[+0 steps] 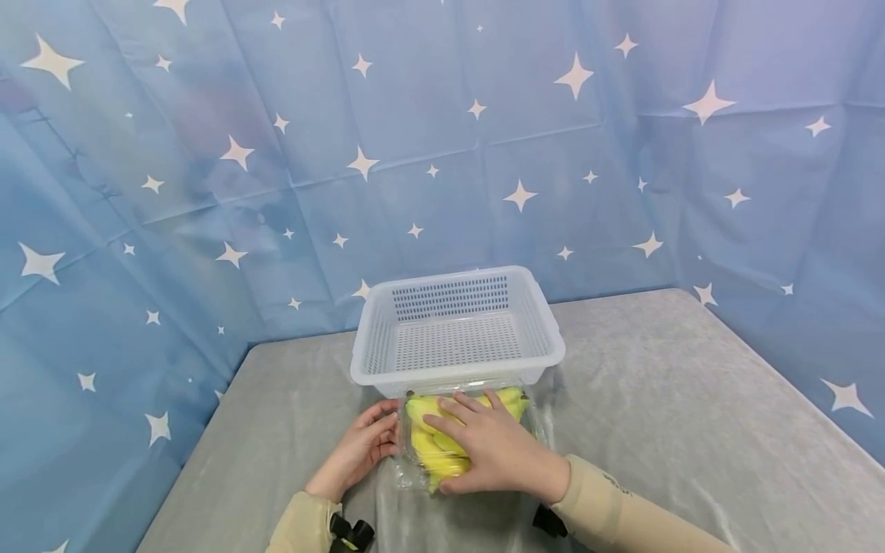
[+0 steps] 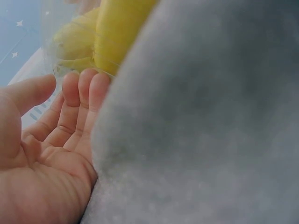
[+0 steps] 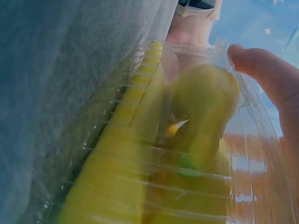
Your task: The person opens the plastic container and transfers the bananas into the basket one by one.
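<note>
In the head view several yellow bananas [image 1: 437,455] lie in a clear plastic box [image 1: 412,478] in front of the white basket. My right hand [image 1: 494,453] rests over the box with its fingers spread across the bananas. In the right wrist view the thumb [image 3: 261,70] lies along the box's clear rim; the other fingers are out of sight there. At the box's left side is my left hand [image 1: 365,447], fingertips at its edge. The left wrist view shows that palm [image 2: 60,154] facing up with relaxed fingers, their tips by the plastic.
A white perforated basket [image 1: 456,376] stands directly behind the box, with nothing in it. Grey cloth [image 1: 636,399] covers the table. A blue curtain with white stars [image 1: 442,153] hangs behind and along both sides.
</note>
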`<move>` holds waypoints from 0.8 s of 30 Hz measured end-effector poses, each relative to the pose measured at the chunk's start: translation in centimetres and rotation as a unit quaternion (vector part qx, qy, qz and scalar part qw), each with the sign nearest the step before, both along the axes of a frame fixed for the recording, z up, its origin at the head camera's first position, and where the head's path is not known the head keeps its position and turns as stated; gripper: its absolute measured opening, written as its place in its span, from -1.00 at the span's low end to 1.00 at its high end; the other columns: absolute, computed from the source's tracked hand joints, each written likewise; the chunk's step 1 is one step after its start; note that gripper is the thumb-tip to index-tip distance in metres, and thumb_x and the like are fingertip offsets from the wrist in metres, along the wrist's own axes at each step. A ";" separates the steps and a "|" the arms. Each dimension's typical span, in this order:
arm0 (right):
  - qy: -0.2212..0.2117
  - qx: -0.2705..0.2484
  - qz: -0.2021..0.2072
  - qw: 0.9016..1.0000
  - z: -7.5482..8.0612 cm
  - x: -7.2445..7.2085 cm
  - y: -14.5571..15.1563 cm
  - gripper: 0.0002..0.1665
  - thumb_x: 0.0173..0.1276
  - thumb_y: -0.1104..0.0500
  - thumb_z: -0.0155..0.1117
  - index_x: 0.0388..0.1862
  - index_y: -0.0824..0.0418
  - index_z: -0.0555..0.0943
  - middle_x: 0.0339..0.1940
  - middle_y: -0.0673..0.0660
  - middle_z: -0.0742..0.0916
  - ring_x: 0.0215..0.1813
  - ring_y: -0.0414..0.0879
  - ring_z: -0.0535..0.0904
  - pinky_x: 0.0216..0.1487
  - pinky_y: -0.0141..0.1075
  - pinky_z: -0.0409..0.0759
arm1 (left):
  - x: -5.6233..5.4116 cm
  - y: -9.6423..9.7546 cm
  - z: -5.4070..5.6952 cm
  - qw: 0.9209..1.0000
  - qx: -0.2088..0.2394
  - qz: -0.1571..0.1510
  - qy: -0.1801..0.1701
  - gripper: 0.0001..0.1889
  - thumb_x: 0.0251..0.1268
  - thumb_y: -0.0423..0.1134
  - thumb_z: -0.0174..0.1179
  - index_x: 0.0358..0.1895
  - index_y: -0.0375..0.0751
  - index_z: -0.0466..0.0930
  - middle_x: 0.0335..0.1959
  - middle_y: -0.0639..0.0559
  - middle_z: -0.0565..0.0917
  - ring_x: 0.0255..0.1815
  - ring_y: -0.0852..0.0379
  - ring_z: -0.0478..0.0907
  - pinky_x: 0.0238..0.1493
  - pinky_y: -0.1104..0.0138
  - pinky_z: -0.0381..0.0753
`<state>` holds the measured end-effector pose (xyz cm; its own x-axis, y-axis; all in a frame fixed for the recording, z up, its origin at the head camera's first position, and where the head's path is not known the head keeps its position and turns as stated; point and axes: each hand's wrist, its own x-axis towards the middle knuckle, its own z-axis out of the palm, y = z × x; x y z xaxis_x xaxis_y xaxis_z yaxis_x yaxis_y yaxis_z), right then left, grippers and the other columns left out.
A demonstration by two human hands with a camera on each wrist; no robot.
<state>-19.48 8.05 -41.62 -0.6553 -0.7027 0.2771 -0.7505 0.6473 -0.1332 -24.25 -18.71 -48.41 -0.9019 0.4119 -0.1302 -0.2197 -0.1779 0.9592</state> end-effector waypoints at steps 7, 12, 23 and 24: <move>0.000 -0.001 -0.001 1.000 0.0 0.0 0.0 -0.03 0.09 -0.46 0.28 0.43 -0.08 0.37 0.38 0.10 0.47 0.41 0.12 0.31 0.24 0.32 0.20 | 0.0 0.1 0.1 1.000 -0.003 0.002 -0.003 -0.70 0.53 -0.21 -0.01 0.20 -0.19 0.32 -0.37 0.05 0.55 -0.44 0.23 0.55 -0.33 0.35 0.61; 0.011 0.009 0.003 1.000 -0.1 0.0 0.0 -0.04 0.13 -0.46 0.25 0.44 -0.06 0.34 0.39 0.12 0.46 0.40 0.14 0.31 0.23 0.32 0.22 | 0.0 0.1 0.0 1.000 0.002 -0.001 -0.004 -0.72 0.53 -0.23 -0.02 0.19 -0.19 0.33 -0.38 0.05 0.55 -0.44 0.23 0.55 -0.33 0.35 0.61; 0.039 0.069 0.004 0.997 0.0 0.1 -0.1 -0.07 0.25 -0.45 0.12 0.48 -0.03 0.29 0.42 0.15 0.42 0.41 0.15 0.30 0.24 0.24 0.29 | 0.0 0.1 0.1 1.000 0.003 0.001 -0.007 -0.74 0.51 -0.24 0.01 0.15 -0.18 0.35 -0.38 0.04 0.54 -0.45 0.24 0.53 -0.35 0.36 0.60; 0.041 0.074 0.004 0.996 0.0 0.1 -0.1 -0.08 0.26 -0.45 0.10 0.48 -0.04 0.28 0.42 0.15 0.41 0.41 0.14 0.30 0.24 0.23 0.29 | 0.0 0.1 0.1 1.000 0.003 0.001 -0.007 -0.75 0.51 -0.24 0.01 0.15 -0.18 0.35 -0.38 0.04 0.54 -0.45 0.24 0.53 -0.35 0.36 0.60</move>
